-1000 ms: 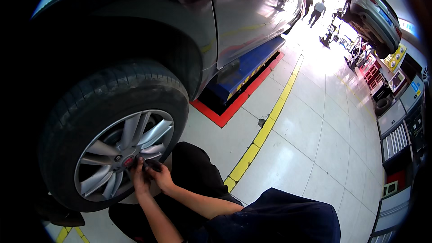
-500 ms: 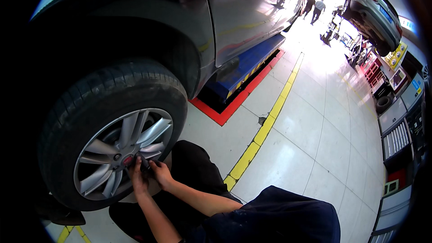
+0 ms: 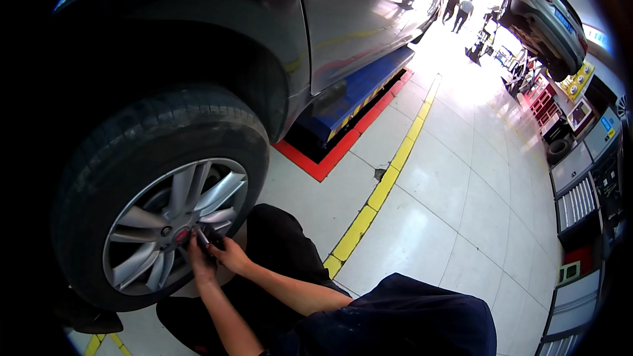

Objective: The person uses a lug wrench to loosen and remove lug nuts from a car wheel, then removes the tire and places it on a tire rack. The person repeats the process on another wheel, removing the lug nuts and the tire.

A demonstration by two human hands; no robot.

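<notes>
In front of me a wheel (image 3: 181, 198) with silver double spokes and a black tyre sits in the arch of a dark car (image 3: 264, 59). At its hub is a small red centre cap (image 3: 182, 235). My left hand (image 3: 202, 260) is closed at the hub's lower right, its fingertips close to the cap. My right hand (image 3: 232, 256) is closed right beside it. Between them both hands hold a small dark tool with a shiny metal part (image 3: 203, 238); fingers cover much of it, so its exact kind is unclear. My knees are bent just below the wheel.
A blue lift platform (image 3: 356, 95) lies under the car's sill, bordered by a red floor strip (image 3: 316, 170). A yellow line (image 3: 382, 188) crosses the tiles. Another car (image 3: 544, 23) is raised at the far right, above a loose tyre (image 3: 559, 150) and cabinets (image 3: 577, 204). Two people (image 3: 458, 13) walk far off.
The view has shifted slightly. Both hands stay at the hub; the tool between them has turned a little, and its shiny metal part now shows. The distant people have moved farther away.
</notes>
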